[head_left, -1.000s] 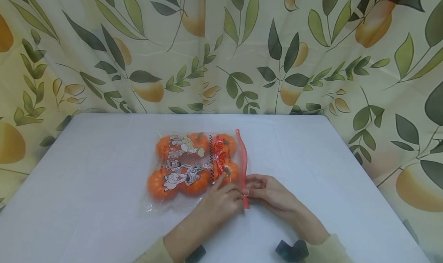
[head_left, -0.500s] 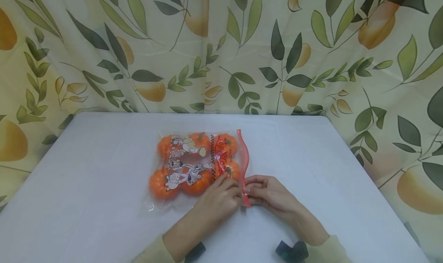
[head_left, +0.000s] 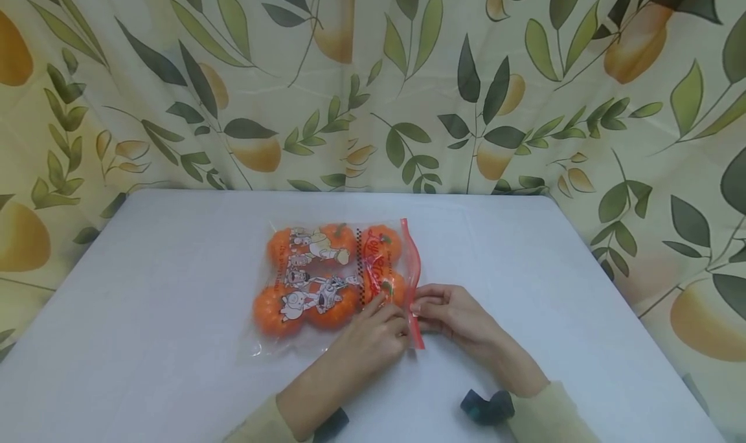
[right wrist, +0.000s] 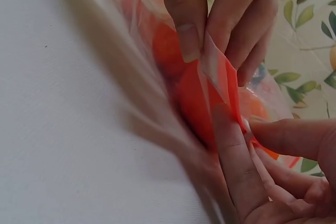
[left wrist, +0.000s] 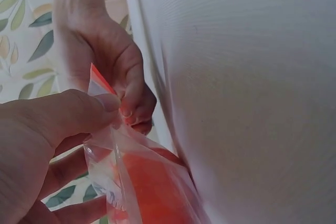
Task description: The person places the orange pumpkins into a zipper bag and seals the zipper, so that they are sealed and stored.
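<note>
A clear zip bag [head_left: 309, 261] with printed cartoon figures and a red zip strip [head_left: 412, 255] lies on the table. Inside it are several orange toy pumpkins [head_left: 278, 312] with green stems. My left hand [head_left: 373, 339] pinches the near corner of the bag beside the strip; the left wrist view shows its thumb [left wrist: 107, 102] on the clear film. On the strip's other side, my right hand [head_left: 454, 317] pinches the red zip between thumb and index finger [right wrist: 236, 156], a little farther up from the corner.
A white table [head_left: 175, 261] spreads around the bag on all sides. Behind it hangs a curtain [head_left: 373, 80] printed with leaves and fruit. Dark wrist-worn pieces [head_left: 488, 407] sit at both cuffs.
My right hand has slid a little up along the red zip strip, away from the near corner. The left hand stays at the corner, its index finger drawn in slightly.
</note>
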Motion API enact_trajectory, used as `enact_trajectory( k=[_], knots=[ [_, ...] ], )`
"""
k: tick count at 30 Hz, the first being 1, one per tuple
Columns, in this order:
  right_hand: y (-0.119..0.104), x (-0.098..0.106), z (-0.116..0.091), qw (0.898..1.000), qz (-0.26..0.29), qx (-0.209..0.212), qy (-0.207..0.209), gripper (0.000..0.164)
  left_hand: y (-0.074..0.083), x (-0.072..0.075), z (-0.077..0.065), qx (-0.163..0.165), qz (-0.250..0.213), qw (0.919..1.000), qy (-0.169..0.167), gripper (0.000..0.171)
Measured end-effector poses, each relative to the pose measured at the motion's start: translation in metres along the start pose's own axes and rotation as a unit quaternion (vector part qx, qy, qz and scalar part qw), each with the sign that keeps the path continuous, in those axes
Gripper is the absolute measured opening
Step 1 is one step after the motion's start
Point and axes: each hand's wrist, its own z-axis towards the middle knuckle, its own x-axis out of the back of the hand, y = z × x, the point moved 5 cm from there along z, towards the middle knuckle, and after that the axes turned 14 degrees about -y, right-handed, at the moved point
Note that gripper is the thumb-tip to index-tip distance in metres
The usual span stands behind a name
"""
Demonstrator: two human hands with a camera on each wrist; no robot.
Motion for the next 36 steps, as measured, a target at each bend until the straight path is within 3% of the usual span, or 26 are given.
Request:
enact_trajectory(
  k=[7, 16, 36],
  knots=[
    [-0.003, 0.003, 0.004, 1.000, -0.003, 0.013, 0.007, 0.046, 0.000, 0.001, -0.002, -0.009, 0.011, 0.9999, 0.004, 0.024],
    [-0.008, 0.011, 0.006, 0.998, -0.014, -0.004, 0.055, 0.043, 0.002, 0.001, -0.001, -0.024, -0.012, 0.9995, 0.018, 0.021],
    [-0.020, 0.030, 0.024, 0.997, -0.027, -0.011, 0.073, 0.042, 0.003, 0.003, 0.000, -0.047, -0.067, 0.9966, 0.002, 0.020]
  ],
)
